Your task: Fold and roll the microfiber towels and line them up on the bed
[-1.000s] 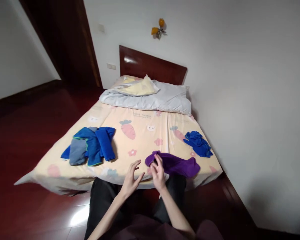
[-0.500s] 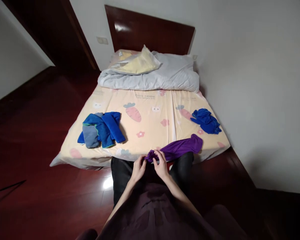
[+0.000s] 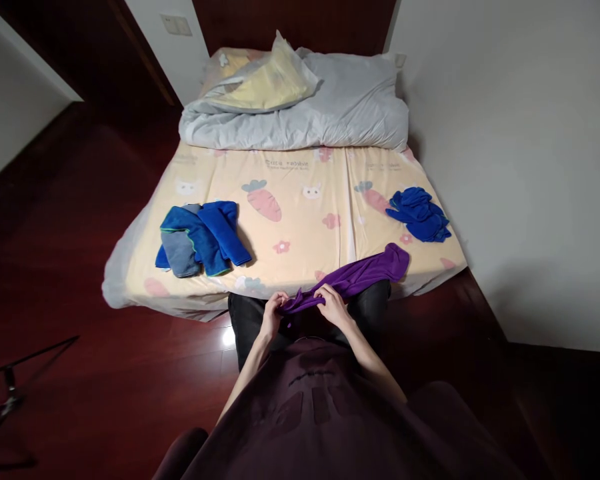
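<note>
A long, bunched purple cloth (image 3: 365, 274) stretches from my hands up onto the front edge of the bed (image 3: 300, 257). Its near end is pinched in the fingers of my left hand (image 3: 273, 313). A short way to the right, my right hand (image 3: 331, 305) grips the same cloth, fingers curled over it. Between the two hands the fabric runs in a narrow gathered strip above my lap. The far end lies on the sheet, pointing right.
Blue and grey folded cloths (image 3: 200, 240) lie on the bed's left side. A crumpled heap of blue cloths (image 3: 420, 215) sits at the right. A rolled grey quilt (image 3: 295, 127) is at the head. Black stand legs (image 3: 10, 393) are on the floor at left.
My hands have moved a little apart, and the cloth between them has gone from a bunch to a longer strip. The view has tilted downward.
</note>
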The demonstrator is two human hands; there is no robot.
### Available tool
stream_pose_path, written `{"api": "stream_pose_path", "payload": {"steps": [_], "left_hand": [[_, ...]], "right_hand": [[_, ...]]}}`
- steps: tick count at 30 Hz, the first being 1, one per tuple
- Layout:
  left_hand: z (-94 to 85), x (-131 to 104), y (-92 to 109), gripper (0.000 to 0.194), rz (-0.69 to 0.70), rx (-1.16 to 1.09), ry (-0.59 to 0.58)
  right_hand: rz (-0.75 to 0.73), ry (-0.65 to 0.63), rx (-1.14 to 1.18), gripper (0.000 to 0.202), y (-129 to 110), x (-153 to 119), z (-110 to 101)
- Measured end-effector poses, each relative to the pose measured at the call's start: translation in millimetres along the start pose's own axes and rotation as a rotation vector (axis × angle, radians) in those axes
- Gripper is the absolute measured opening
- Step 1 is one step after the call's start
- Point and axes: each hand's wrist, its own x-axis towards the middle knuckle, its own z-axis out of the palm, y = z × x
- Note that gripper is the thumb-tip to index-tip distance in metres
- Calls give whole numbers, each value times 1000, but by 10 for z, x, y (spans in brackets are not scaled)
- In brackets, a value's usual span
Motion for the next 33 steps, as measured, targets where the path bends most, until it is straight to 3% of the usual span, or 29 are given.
{"api": "stream_pose_path", "payload": {"steps": [4, 7, 11, 17, 21, 23, 25, 27, 29, 31, 33], "left_hand": [[48, 57, -26, 49, -165, 98, -56], [73, 142, -53, 57, -194, 294, -98], [57, 214, 32, 37, -29, 401, -91], [2, 107, 380, 36, 253, 411, 103], [-31, 14, 539, 39, 326, 300, 48], [-68, -17, 607, 39, 355, 276, 47], [-119, -41, 683, 38, 391, 286, 77], [-176, -63, 768, 36, 436, 306, 114], [-231, -86, 855, 35, 485, 326, 138], [-286, -109, 940, 33, 532, 347, 151], [-351, -126, 1015, 32, 559, 373, 161]], "right_hand": [[-43, 69, 16, 33, -32, -53, 60], [-70, 103, 26, 30, -42, -96, 111], [-92, 96, -9, 34, 14, -167, 163], [-44, -9, -19, 34, 15, -234, 206], [-85, -115, 99, 18, -160, -202, 204], [-88, -59, 155, 16, -263, -147, 189], [-48, 81, 165, 20, -350, -52, 153], [1, 229, 131, 32, -407, 83, 81], [5, 281, 63, 43, -418, 236, -33], [-51, 158, -23, 47, -378, 374, -175], [-127, -96, -118, 46, -291, 461, -314]]}}
